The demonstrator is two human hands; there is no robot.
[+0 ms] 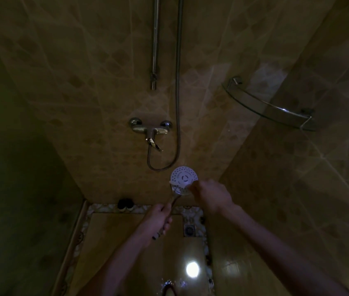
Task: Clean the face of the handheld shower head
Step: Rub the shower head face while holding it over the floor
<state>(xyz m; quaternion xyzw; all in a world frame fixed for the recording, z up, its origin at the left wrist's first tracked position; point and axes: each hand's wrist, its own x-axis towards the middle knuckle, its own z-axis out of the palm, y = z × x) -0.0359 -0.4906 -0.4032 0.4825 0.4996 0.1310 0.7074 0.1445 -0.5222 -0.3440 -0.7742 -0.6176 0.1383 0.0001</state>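
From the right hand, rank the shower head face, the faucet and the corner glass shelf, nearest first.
From the right hand:
1. Shower head face, touching its fingers, just left.
2. Faucet, on the wall, above left.
3. Glass shelf, upper right corner.

one shower head (183,178), two hands (157,221), one shelf (269,107)

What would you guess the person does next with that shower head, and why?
Probably a short wipe upward across the shower head. The left hand grips its handle with the white face turned toward the camera, and the right hand holds something pale, likely a cloth though too dim to tell, at the face's lower edge. The upper part of the face lies uncovered.
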